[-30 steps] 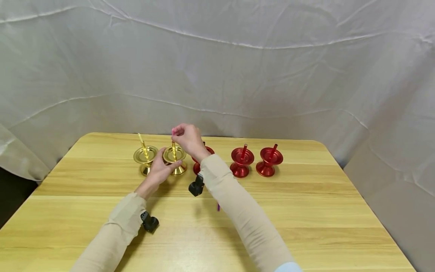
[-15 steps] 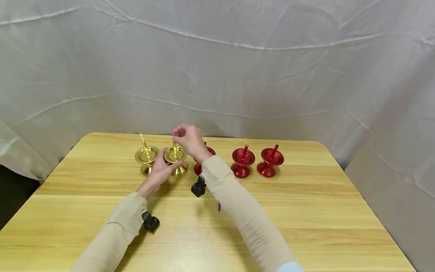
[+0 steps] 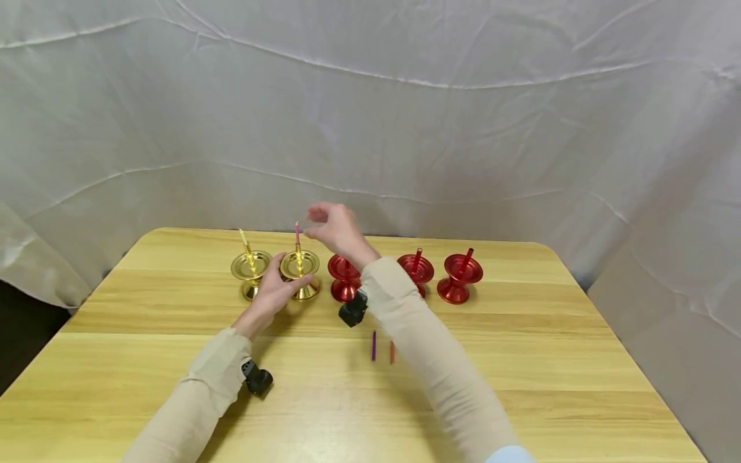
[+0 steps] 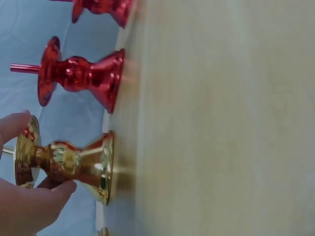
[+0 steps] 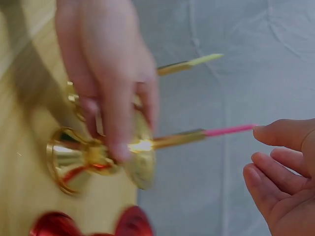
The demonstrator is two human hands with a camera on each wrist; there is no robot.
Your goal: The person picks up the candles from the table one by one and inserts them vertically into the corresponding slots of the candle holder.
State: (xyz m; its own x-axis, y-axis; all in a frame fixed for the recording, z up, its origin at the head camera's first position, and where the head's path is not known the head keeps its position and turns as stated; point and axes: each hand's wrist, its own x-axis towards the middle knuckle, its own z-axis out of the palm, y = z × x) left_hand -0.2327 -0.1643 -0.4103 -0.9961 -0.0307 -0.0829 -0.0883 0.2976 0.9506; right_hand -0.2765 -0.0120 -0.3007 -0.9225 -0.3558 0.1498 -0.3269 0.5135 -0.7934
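Pale cloth (image 3: 370, 128) is hanging behind the wooden counter (image 3: 289, 399), where a pink candle (image 3: 298, 234) is standing upright in the gold holder (image 4: 66, 160), second from the left in the far row. That candle could be tipping or slipping out if its seat is shallow and the right hand (image 3: 337, 230) is brushing it; a sideways tug from the left hand (image 3: 272, 289) could be nudging the holder into the red holder (image 3: 344, 290) near its right. The left hand is gripping the gold holder, thumb on the near side. The right hand is hovering beside the candle's tip, thumb and fingers parted, holding nothing; whether the thumb is touching the tip is hard to tell.
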